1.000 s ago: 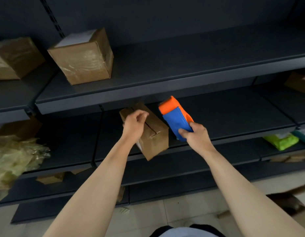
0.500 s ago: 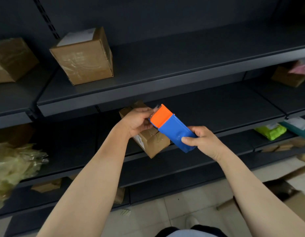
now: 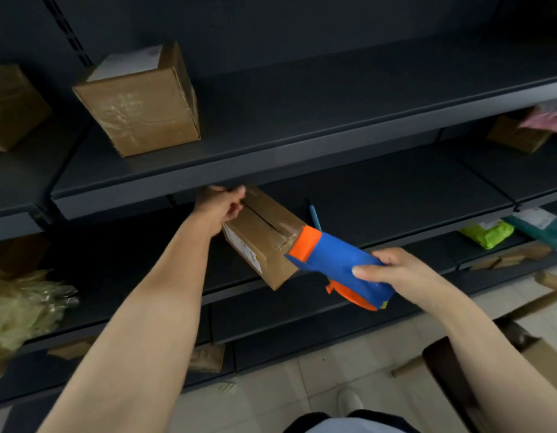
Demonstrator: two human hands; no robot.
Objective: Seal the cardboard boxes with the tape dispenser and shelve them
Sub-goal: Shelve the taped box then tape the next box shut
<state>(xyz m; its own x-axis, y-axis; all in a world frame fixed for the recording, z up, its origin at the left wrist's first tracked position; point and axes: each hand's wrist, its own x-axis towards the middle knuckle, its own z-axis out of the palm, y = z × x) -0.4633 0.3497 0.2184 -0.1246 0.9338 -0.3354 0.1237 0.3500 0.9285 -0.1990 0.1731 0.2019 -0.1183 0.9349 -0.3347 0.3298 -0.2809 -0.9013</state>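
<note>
Box (image 3: 264,242) on the middle shelf (image 3: 396,195), dispenser (image 3: 336,260) right at its seam!
My left hand (image 3: 222,203) curls over the box's far top corner, gripping it as it sits tilted at the shelf's front edge. My right hand (image 3: 392,270) grips the blue dispenser body, thumb on top, and the orange head meets the near end of the top flaps. On the shelf above, a taped box (image 3: 140,101) stands well apart.

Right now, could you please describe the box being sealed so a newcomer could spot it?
Look at the middle shelf. At its front, the left hand grips a tilted cardboard box. Unlike the upright box on the shelf above, its seam gapes, with a blue tape dispenser at its corner.
</note>
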